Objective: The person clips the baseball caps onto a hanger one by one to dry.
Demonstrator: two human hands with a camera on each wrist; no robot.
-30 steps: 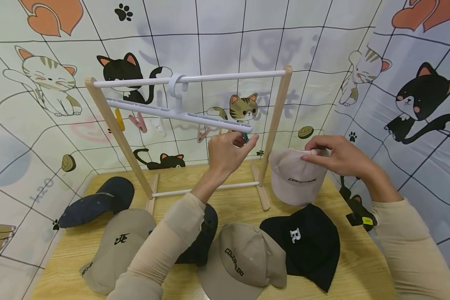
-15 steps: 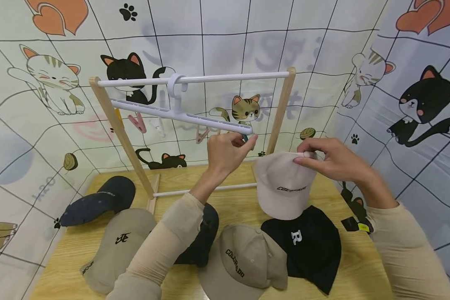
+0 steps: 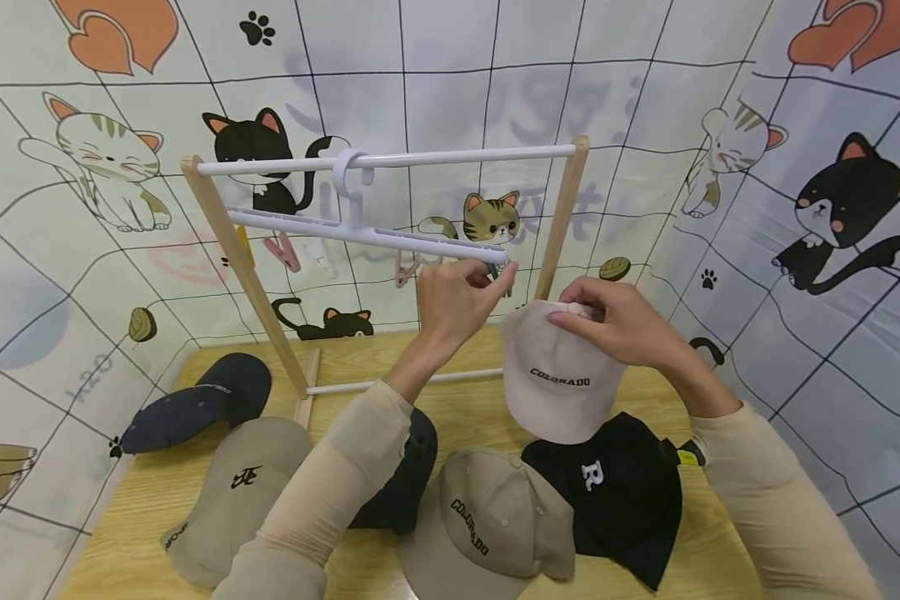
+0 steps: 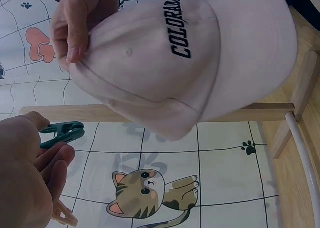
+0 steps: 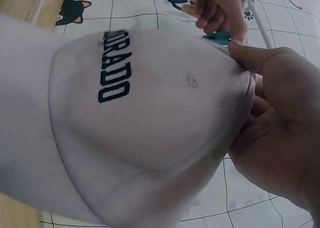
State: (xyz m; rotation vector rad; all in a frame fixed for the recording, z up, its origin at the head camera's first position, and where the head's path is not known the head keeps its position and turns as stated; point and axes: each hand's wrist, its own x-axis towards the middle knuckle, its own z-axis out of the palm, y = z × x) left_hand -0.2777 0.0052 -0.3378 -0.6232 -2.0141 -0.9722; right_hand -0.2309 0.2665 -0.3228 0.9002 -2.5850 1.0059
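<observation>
My right hand [image 3: 626, 325] pinches a pale pink baseball cap [image 3: 551, 408] by the top of its crown. The cap hangs brim down, its COLORADO lettering facing me. Close to the right end of the white hanger [image 3: 420, 242], my left hand [image 3: 450, 304] holds a green clip [image 4: 67, 133] between thumb and fingers. In the left wrist view, the clip's jaws point toward the cap's crown, with a gap between them and the cap. Part of the clip is hidden behind my left fingers.
The hanger hooks over the white rail of a wooden rack [image 3: 562, 217]. Pink clips [image 3: 281, 250] and others dangle from it. On the table lie a navy cap [image 3: 202, 400], beige caps [image 3: 247, 492], [image 3: 487, 517], a dark cap [image 3: 405, 483] and a black cap [image 3: 622, 500].
My right hand has carried the pink cap leftward, closer to the left hand. The hanger has tipped slightly toward level, while the left hand stays at its right end.
</observation>
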